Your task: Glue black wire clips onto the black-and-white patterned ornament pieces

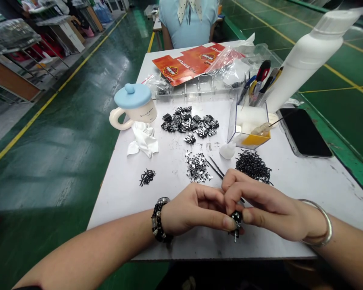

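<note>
The left hand point(193, 209) and right hand point(269, 205) are both closed, gripping a small black-and-silver assembly point(237, 221) between thumbs and fingertips. The assembly is held just above the near edge of the white worktop point(124, 201), right of centre. The step in hand appears to be fingertip work on this assembly; the fingers hide any join. This work calls for a steady, even pinch, since the parts are small. Just beyond the hands lie a loose pile of stamped silver-coloured pieces point(197, 167), thin dark rods point(215, 167) and a heap of short, curled black pieces point(253, 166). A smaller black cluster point(147, 177) sits to the left. Farther on, a mound of black-and-silver parts point(190, 121) lies left of a clear acrylic box point(248, 125). A blue-lidded ceramic mug point(133, 106) stands far left, and a smartphone point(304, 132) lies far right.
</note>
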Tool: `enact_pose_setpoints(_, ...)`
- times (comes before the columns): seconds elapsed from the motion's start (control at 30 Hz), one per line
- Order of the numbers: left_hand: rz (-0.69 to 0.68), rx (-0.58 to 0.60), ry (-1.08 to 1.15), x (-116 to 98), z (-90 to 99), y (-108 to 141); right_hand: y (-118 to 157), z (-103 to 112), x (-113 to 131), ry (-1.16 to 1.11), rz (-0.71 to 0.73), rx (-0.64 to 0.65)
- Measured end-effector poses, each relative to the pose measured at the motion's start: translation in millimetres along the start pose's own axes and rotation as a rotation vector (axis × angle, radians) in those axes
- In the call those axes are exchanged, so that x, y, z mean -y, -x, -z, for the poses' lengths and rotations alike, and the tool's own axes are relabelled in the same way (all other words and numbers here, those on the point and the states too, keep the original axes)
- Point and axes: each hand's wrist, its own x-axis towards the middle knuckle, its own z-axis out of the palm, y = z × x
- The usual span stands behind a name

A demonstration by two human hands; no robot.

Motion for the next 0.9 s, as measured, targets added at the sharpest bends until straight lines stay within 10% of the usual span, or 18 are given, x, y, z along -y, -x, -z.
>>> enact_pose_setpoints(0.9, -0.100, 0.047, 0.288, 1.4, -2.3, -5.0, 5.0, -4.5, -7.2, -0.200, -0.170, -0.276)
